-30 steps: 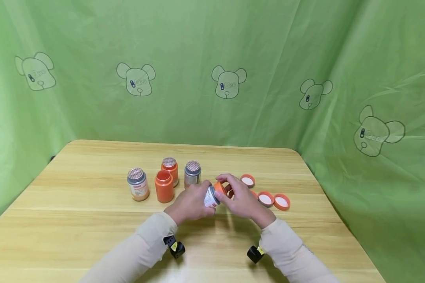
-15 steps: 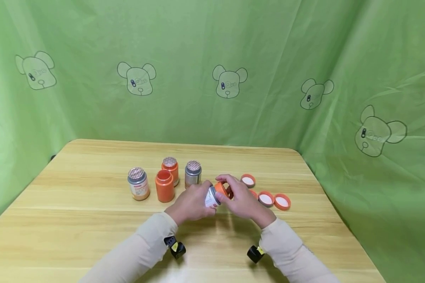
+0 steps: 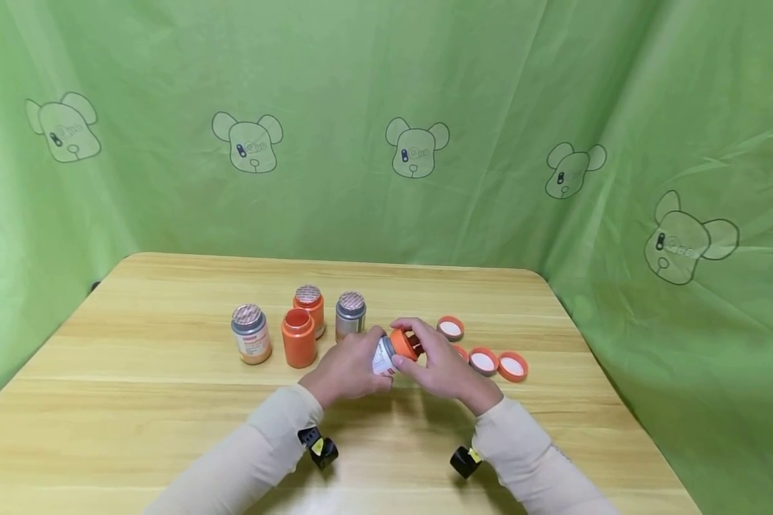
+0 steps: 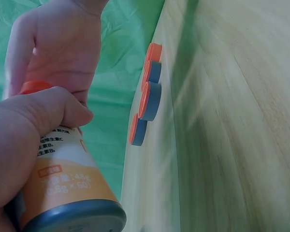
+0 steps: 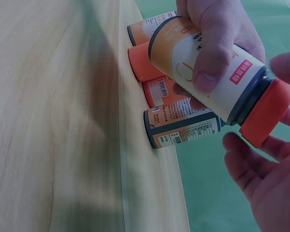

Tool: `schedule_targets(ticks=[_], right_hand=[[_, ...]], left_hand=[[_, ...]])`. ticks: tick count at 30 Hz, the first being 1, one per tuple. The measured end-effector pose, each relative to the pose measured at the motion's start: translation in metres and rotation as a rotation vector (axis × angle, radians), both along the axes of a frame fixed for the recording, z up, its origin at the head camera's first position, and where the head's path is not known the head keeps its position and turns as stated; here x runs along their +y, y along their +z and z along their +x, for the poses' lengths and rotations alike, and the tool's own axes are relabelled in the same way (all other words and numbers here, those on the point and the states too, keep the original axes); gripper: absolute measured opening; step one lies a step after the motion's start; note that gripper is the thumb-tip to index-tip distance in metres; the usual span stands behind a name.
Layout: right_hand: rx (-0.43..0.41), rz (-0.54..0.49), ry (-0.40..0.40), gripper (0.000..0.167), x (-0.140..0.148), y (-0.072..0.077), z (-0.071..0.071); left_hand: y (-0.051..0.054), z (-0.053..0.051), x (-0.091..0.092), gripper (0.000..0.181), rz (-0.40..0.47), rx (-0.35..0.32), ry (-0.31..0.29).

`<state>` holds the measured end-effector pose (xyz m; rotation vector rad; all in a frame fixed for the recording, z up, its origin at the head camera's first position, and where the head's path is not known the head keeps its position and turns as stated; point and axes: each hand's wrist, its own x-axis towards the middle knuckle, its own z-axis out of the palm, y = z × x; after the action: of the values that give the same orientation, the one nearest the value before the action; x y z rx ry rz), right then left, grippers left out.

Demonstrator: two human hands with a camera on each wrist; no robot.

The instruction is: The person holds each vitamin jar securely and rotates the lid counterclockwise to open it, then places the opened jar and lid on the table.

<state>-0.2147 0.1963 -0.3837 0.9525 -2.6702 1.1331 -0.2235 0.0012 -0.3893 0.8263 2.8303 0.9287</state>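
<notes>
My left hand (image 3: 346,368) grips a tilted supplement bottle (image 3: 384,359) above the table, thumb and fingers wrapped round its white and orange label. On the bottle's neck sits an orange cap (image 3: 404,346). The fingers of my right hand (image 3: 449,366) curve loosely round this cap, thumb lower than before. In the right wrist view, the cap (image 5: 268,113) lies between spread thumb and fingertips, against the grey neck. The left wrist view shows the bottle's dark base (image 4: 77,217) toward the camera, with most of the cap hidden behind my left thumb.
Several uncapped bottles stand left of my hands: a grey-necked one (image 3: 251,336), an open orange one (image 3: 299,340), a foil-sealed orange one (image 3: 309,295) and a grey one (image 3: 351,315). Loose caps (image 3: 483,363) lie on the wooden table (image 3: 167,429) at right. A green curtain (image 3: 335,214) surrounds the table.
My right fingers have shifted round the cap and loosened, with the thumb moving down off it, so more orange shows. My left hand and the bottle stay nearly still.
</notes>
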Motion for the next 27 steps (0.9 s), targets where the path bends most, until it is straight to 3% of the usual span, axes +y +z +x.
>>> schedule_targets(ticks=[4, 8, 19, 27], right_hand=[[0.029, 0.014, -0.039, 0.046, 0.0003, -0.0011, -0.0016], [0.007, 0.019, -0.059, 0.042, -0.0005, -0.0006, -0.0016], [0.006, -0.040, 0.043, 0.045, 0.0032, 0.0003, -0.0029], [-0.025, -0.019, -0.032, 0.043, 0.0008, -0.0007, -0.0034]], left_hand=[[-0.0003, -0.0002, 0.0009, 0.058, -0.011, 0.007, -0.001], [-0.0004, -0.0003, 0.0011, 0.058, -0.020, 0.016, 0.000], [0.0003, -0.0014, -0.0015, 0.061, -0.013, 0.016, -0.009], [-0.0010, -0.0012, -0.0013, 0.059, -0.021, 0.022, -0.012]])
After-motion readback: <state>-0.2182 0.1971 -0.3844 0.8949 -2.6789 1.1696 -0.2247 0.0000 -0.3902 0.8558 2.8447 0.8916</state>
